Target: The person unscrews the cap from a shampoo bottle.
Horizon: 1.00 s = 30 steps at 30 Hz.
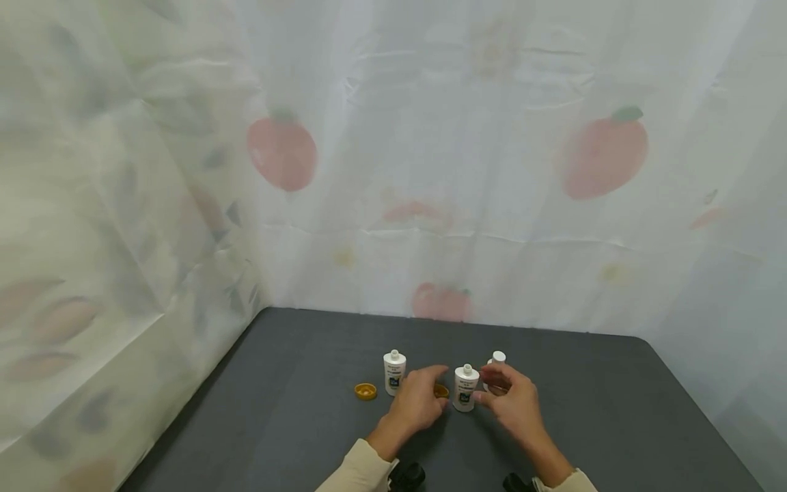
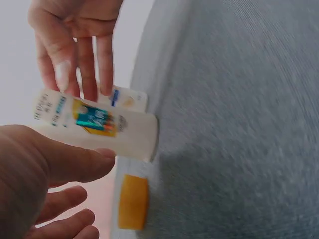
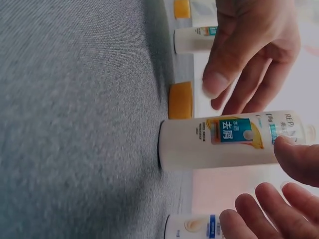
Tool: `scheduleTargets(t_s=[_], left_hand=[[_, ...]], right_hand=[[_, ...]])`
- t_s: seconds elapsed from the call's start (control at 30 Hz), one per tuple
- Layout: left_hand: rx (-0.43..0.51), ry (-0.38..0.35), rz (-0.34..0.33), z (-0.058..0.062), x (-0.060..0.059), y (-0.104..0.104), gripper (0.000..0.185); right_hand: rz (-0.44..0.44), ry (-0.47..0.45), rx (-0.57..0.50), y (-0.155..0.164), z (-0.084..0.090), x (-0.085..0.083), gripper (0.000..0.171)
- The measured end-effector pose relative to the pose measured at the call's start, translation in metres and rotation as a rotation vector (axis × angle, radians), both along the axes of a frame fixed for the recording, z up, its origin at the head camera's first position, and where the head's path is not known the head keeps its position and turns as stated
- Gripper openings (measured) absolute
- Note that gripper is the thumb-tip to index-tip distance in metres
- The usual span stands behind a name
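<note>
A white shampoo bottle (image 1: 465, 389), uncapped with a narrow neck, stands upright between the two hands. To its left, my left hand (image 1: 418, 402) has its fingers spread, and its thumb overlaps the bottle's lower edge in the left wrist view. My right hand (image 1: 515, 404) is on the other side; in the right wrist view its thumb (image 3: 299, 160) overlaps the label near the bottle's shoulder, while its loosely bent fingers are apart from it. Behind the left hand lies a yellow cap-like piece (image 3: 180, 100), partly covered in the head view.
Another white bottle (image 1: 394, 373) stands at left, beside a second yellow round piece (image 1: 365, 391). Behind the right hand, a third white bottle (image 1: 498, 357) with a white top is partly hidden. A dark grey table (image 1: 295, 424) meets fruit-printed curtains (image 1: 492, 205) at back and left.
</note>
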State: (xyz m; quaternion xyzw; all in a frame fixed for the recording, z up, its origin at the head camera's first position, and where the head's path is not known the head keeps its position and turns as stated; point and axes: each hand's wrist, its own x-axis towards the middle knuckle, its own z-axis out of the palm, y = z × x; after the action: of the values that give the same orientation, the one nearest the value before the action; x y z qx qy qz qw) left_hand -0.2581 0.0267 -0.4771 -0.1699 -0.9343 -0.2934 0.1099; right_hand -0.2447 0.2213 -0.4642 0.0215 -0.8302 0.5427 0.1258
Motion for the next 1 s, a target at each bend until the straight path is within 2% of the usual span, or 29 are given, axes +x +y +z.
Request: scheduleTargets(t_s=[0.3, 0.47, 0.63, 0.8, 1.0], left_hand=[[0.078, -0.009, -0.051, 0.021, 0.009, 0.003, 0.064], [0.111, 0.021, -0.061, 0.035, 0.011, 0.007, 0.065], [0.148, 0.035, -0.097, 0.051, 0.016, 0.014, 0.064], [0.162, 0.055, -0.122, 0.065, 0.022, 0.025, 0.065], [0.189, 0.072, -0.145, 0.074, 0.025, 0.044, 0.061]], right_hand=[[-0.034, 0.023, -0.001, 0.013, 0.004, 0.005, 0.042], [-0.051, 0.030, 0.000, 0.018, 0.008, 0.006, 0.039], [-0.067, 0.051, 0.006, 0.022, 0.010, 0.005, 0.036], [-0.076, 0.058, 0.012, 0.028, 0.010, 0.005, 0.036], [-0.087, 0.053, 0.030, 0.035, 0.010, 0.006, 0.035]])
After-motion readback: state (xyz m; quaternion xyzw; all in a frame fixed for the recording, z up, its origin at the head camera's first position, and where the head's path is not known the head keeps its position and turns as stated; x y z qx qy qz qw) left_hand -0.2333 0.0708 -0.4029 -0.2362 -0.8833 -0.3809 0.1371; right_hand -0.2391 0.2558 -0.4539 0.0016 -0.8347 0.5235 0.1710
